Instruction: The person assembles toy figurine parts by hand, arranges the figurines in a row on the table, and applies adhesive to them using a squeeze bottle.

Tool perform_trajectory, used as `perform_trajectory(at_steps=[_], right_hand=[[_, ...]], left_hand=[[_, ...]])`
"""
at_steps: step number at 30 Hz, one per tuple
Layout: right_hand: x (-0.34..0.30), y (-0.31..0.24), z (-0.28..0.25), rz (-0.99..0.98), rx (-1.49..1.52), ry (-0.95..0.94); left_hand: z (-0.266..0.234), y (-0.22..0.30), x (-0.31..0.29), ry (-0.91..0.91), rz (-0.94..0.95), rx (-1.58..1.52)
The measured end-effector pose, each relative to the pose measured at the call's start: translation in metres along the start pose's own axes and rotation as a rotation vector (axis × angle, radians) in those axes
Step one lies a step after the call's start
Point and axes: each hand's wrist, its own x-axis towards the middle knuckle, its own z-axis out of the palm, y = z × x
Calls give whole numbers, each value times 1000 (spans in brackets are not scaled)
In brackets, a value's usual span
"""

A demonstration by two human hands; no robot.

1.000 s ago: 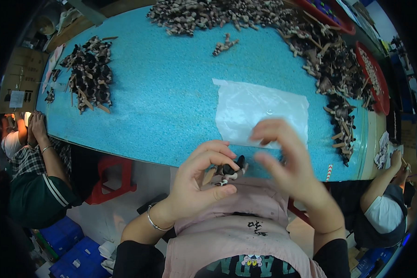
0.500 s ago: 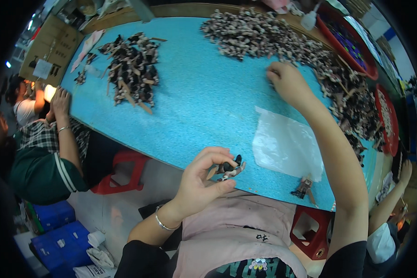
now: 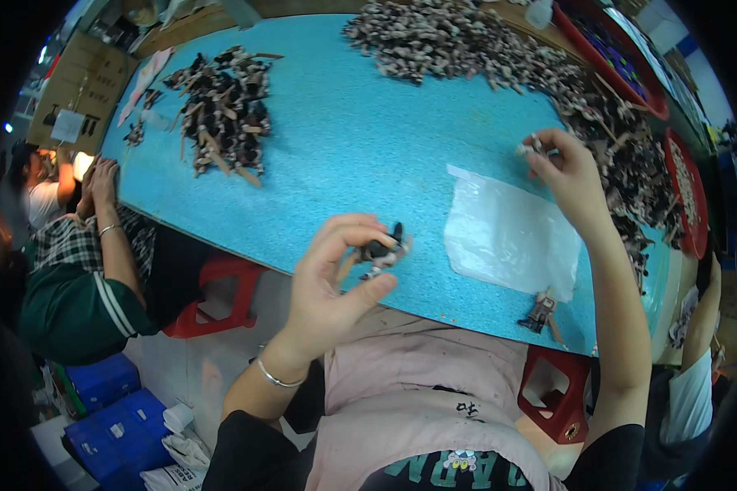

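My left hand [image 3: 336, 270] is closed around a small black-and-pale figurine [image 3: 381, 250], held above the front edge of the blue table; a wooden stick shows beside its palm. Over the table to the right, my right hand [image 3: 567, 173] pinches a small pale-and-dark piece [image 3: 535, 148], too small to make out fully. Below that hand lies a clear plastic bag [image 3: 508, 233], flat on the table. At the bag's near corner rests another dark figurine [image 3: 539, 312] with a wooden stick next to it.
A large heap of small figurines [image 3: 458, 45] spreads along the far edge and down the right side. A smaller pile with sticks [image 3: 225, 110] lies at left. Red trays [image 3: 686, 192] stand at right. A co-worker's hands [image 3: 101, 184] rest at the table's left edge.
My right hand has moved right and nearer, and a small piece now shows between its fingers. The left hand has lifted slightly up and to the left with its figurine.
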Motion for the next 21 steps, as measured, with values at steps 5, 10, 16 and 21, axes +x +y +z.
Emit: perform_trajectory(at_steps=[5,10,16,21], right_hand=[[-69,39,-28,40,14,18],[-92,31,-22,-70,-202,159],[-86,26,-3,-186,-226,85],[-86,29,-7,-225,-265,120]], left_hand=[[-33,-7,41,91,267,939],[-49,-7,67,359,505,1413],[68,-14,5,-305,442,774],[135,-16,-2,-515,402,542]])
